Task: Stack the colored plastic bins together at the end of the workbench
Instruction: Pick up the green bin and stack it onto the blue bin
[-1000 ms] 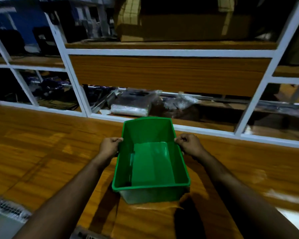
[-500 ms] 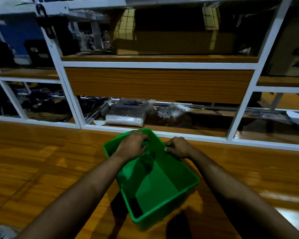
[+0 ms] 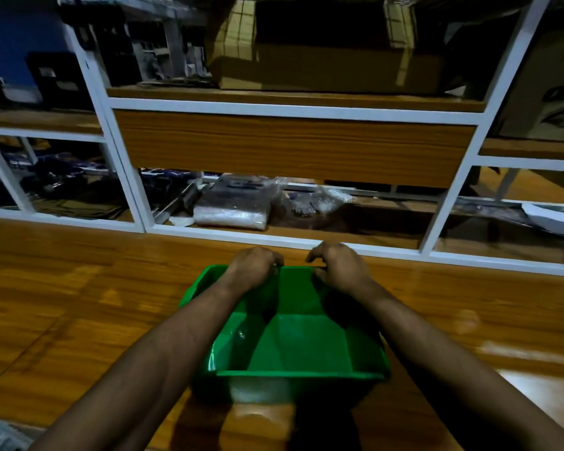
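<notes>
While on workbench [image 3: 79, 304], green bin [image 3: 300, 349]: left hand [image 3: 253, 266], right hand [image 3: 337, 266] clamp far rim.

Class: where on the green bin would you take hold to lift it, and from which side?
Grip the bin by its rolled rim, from above: it sits upright and open. Both hands, left and right, hold the far edge; opposite sides would likely balance better.

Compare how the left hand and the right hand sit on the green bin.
The left hand curls over the far rim of the green bin near its left corner; the right hand sits further right along that rim. The left hand's knuckles bunch tightly, while the right hand's fingers arch looser, tips raised. Both reach across the bin to its far edge.
</notes>
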{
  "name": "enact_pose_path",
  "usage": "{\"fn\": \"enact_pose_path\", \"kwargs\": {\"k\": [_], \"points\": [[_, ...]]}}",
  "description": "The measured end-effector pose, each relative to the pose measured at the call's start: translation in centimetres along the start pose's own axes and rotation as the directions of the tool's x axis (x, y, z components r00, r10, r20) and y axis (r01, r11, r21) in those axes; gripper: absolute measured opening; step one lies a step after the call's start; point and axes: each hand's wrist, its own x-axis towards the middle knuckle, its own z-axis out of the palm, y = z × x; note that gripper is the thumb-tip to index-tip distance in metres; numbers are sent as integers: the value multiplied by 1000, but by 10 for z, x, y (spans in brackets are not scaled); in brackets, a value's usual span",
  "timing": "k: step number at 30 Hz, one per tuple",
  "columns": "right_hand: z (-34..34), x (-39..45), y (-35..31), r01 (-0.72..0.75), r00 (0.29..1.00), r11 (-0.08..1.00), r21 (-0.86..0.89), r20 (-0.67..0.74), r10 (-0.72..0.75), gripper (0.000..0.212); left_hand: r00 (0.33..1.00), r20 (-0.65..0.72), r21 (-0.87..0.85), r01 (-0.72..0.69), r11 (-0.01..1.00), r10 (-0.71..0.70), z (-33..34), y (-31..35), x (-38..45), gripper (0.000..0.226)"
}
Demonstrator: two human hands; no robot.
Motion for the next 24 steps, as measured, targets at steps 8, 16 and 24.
{"fn": "enact_pose_path", "kwargs": {"k": [8,16,24], "points": [[-10,-22,23,-195,960,981,23,-202,196,32,960,8,-9,279,960,-279,-9,-24,-16,36],[11,-42,19,-607,764,436,664,336,551,24,860,233,-595,495,634,-453,-3,-34,-29,7],[2,-57,35,-653,720,247,716,484,498,5,829,481,-795,549,256,-285,-8,-32,-41,20]]}}
